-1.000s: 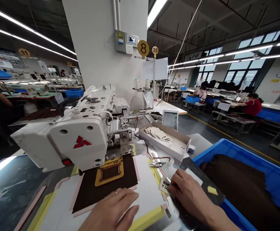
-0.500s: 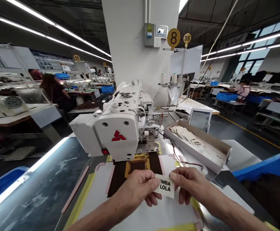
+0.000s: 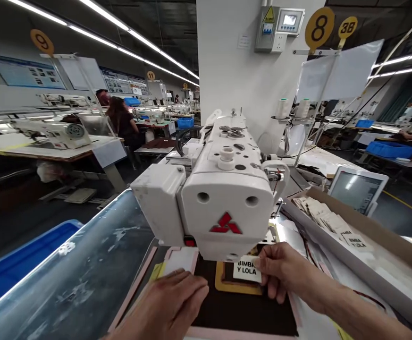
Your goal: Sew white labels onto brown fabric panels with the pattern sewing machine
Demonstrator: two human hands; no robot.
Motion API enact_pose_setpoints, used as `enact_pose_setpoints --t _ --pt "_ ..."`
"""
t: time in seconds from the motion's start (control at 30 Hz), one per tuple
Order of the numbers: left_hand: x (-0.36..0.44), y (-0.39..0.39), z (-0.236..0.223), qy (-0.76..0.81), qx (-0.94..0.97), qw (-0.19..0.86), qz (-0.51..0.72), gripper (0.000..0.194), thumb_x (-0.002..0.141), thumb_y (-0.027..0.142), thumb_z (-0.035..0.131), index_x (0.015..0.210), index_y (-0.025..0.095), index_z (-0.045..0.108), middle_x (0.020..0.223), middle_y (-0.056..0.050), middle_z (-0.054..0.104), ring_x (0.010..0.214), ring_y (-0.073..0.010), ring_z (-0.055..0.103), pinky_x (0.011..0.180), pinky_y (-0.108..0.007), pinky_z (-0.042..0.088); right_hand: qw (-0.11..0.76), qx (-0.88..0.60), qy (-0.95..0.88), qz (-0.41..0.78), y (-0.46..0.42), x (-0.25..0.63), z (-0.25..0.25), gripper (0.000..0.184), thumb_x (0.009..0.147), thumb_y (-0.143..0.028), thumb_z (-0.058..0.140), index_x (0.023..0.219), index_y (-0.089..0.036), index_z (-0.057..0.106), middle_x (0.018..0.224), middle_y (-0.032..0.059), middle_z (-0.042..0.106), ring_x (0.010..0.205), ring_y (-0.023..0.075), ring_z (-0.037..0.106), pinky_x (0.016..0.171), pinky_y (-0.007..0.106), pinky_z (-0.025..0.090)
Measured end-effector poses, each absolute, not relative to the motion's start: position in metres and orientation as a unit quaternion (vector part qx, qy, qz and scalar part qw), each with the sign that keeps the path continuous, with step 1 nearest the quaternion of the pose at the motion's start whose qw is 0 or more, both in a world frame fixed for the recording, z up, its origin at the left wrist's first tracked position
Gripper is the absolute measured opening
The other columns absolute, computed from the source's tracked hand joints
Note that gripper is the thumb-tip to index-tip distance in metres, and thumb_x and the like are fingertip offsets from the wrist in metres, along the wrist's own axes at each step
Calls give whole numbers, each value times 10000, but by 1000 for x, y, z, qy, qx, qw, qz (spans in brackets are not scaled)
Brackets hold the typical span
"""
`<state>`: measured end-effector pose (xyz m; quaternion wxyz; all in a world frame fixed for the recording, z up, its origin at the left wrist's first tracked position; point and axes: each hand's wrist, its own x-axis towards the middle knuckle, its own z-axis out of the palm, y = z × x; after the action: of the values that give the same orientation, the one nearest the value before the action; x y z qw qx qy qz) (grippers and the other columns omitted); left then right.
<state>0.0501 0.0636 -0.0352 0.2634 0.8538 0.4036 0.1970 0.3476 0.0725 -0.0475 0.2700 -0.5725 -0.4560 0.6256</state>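
A cream label (image 3: 246,270) with black lettering is pinched by its right edge between the thumb and fingers of my right hand (image 3: 290,274). It lies over the opening of a yellow frame (image 3: 239,286) on a dark brown fabric piece (image 3: 237,309), under the front of a white sewing machine (image 3: 227,203). My left hand (image 3: 177,300) rests flat at the fabric's left edge, fingers stretched out and holding nothing. The needle area is hidden behind the machine head.
A cardboard box (image 3: 336,250) with several more labels stands at the right, beside a tablet-like screen (image 3: 357,191). Thread cones (image 3: 282,108) stand behind. At the left are a blue bin (image 3: 32,257) and a glossy dark tabletop (image 3: 96,264). Other people sit at machines farther off.
My left hand has let go of the label and moved down-left onto the fabric. My right hand has carried the label over the yellow frame. The view has turned left and moved closer.
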Motion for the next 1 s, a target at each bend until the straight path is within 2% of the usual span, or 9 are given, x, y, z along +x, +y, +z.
enact_pose_setpoints --t 0.07,0.13,0.27,0.4,0.57,0.7,0.87,0.93,1.0 --pt "40 67 -33 338 907 142 205 237 1056 259 473 1078 247 709 922 -20 746 846 -186 703 776 -250 545 248 -579 -467 621 84 344 -47 330 830 -461 729 745 -191 560 646 -5 676 448 95 592 379 171 421" --pt "37 70 -31 300 931 65 198 220 1033 205 511 1144 243 696 1089 -21 773 991 -190 723 900 -253 555 227 -588 -478 612 90 340 -44 289 837 -426 717 748 -188 578 636 -4 676 440 100 594 368 172 423" --pt "44 75 -27 266 950 8 164 281 1041 215 478 1188 208 718 1190 -25 779 1067 -210 737 947 -277 589 190 -604 -501 590 89 331 -36 279 858 -388 708 706 -190 585 601 -8 657 421 87 570 365 161 401" --pt "51 79 -28 247 963 13 109 304 1043 218 484 1237 186 716 1283 -42 745 1130 -238 730 1011 -341 593 162 -611 -526 569 86 327 -31 296 883 -354 699 668 -191 577 534 -19 618 411 84 548 377 157 393" --pt "55 80 -32 250 960 80 100 388 1044 210 550 1430 228 586 1435 -29 653 1296 -246 639 1157 -410 495 146 -619 -549 543 86 327 -33 310 901 -355 671 657 -196 563 526 -21 609 417 89 555 390 159 408" --pt "59 82 -35 244 958 102 113 413 1023 243 625 1434 220 588 1440 -45 649 1324 -289 615 1198 -458 441 136 -624 -561 526 86 324 -35 286 917 -326 616 667 -205 549 493 -37 568 410 98 555 385 165 399" --pt "64 87 -34 252 958 117 72 520 951 323 755 1430 201 593 1477 -56 618 1329 -326 603 1201 -498 414 128 -629 -582 500 84 325 -36 246 937 -334 567 721 -221 535 606 -18 624 481 140 612 426 218 430" --pt "66 88 -33 256 956 128 67 547 925 316 787 1427 215 597 1472 -51 624 1329 -320 604 1196 -483 416 140 -643 -614 435 81 330 -38 229 951 -354 562 759 -231 539 657 -3 630 540 168 615 472 260 441" --pt "66 88 -33 262 952 141 73 538 907 299 806 1405 238 613 1451 -38 642 1321 -307 611 1196 -464 413 180 -646 -682 292 74 337 -40 215 996 -360 514 833 -238 582 746 25 650 631 202 620 546 313 467"
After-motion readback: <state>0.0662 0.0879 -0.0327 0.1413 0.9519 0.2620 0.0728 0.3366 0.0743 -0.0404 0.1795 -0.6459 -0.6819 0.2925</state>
